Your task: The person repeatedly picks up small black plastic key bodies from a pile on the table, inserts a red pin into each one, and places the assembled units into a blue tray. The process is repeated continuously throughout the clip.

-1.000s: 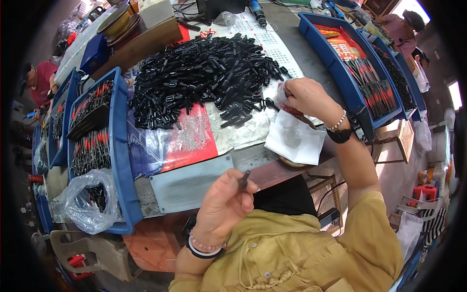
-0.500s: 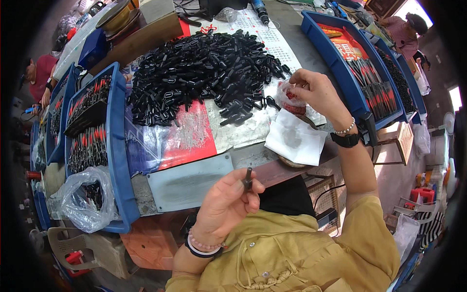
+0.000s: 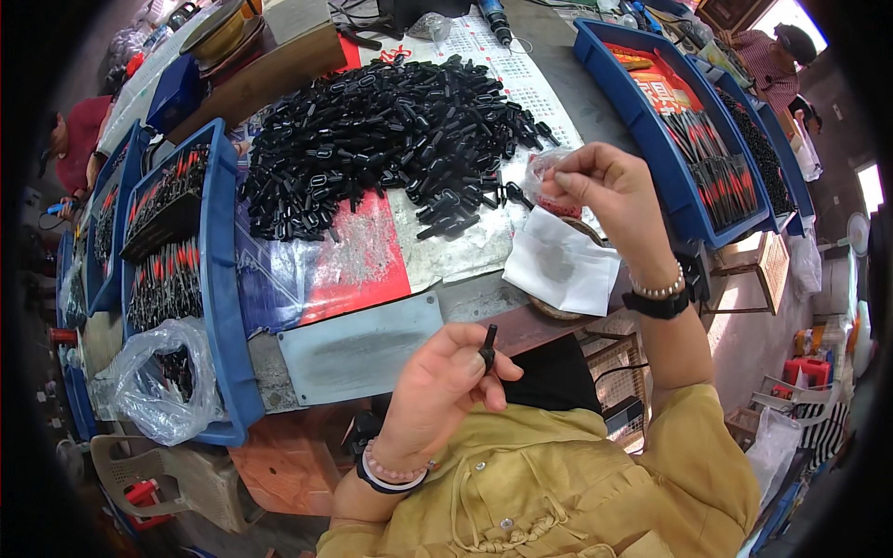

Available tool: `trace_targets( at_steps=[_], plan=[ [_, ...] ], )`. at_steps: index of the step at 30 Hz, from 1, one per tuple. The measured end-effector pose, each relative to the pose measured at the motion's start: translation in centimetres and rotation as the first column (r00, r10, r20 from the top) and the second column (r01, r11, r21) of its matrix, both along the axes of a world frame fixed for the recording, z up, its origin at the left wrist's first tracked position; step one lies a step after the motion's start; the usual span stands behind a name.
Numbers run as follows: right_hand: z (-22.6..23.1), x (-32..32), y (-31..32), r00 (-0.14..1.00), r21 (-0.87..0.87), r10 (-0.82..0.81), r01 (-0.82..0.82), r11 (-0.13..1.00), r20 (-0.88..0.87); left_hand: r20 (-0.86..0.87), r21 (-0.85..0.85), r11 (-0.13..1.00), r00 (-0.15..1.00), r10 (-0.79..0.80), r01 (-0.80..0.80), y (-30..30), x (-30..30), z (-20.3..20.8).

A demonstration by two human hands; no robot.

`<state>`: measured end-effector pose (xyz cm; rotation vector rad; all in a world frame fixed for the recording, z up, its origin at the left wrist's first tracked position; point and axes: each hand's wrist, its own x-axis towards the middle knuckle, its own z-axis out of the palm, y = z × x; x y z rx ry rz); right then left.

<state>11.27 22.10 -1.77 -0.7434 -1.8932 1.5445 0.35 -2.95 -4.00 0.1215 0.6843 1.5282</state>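
Beige chair (image 3: 209, 479) at lower left, red case (image 3: 818, 372) at right

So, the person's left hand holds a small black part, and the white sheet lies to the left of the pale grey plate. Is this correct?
Not quite: the white sheet lies to the right of the pale grey plate, as the head view shows. The left hand does hold a small black part.
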Motion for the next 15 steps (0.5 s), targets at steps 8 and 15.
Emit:
trace_targets(
  at_steps=[8, 15],
  plan=[
    [0.8, -0.7, -7.0, 0.963, -0.409, 0.255, -0.266, 0.873, -0.082, -0.033, -0.005, 1.000, 0.999, 0.025, -0.025, -0.1, 0.1, 0.4],
    [-0.2, -1.4, -9.5, 0.955, -0.408, 0.264, -0.298, 0.863, -0.138, -0.151, 0.027, 0.997, 0.985, 0.082, -0.079, -0.7, -0.1, 0.2]
  ],
)
